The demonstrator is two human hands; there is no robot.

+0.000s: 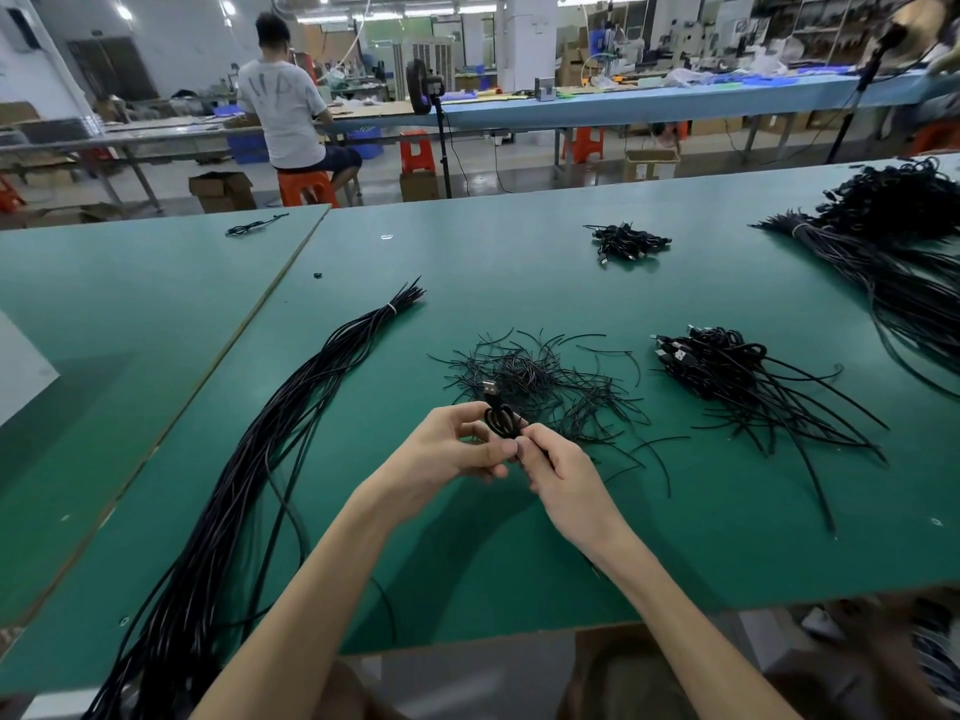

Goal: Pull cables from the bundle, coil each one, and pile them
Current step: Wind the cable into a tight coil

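With the fingers of the left hand (453,452) and right hand (563,472) pinching a small coiled black USB cable (500,419) above the green worktop (519,283), a pile of coiled black cables (719,366) looks done, while the thick tied bundle of long black cables (291,407) is left.

Above a green-topped work table (519,537), the left hand (447,449) and right hand (561,475) together pinch a small coiled black cable (500,419), its silver USB plug (490,389) pointing up. A long tied bundle of black cables (270,433) runs along the left. Loose short black wire ties (545,381) lie just behind the hands, and a pile of coiled black cables (722,366) sits to the right.
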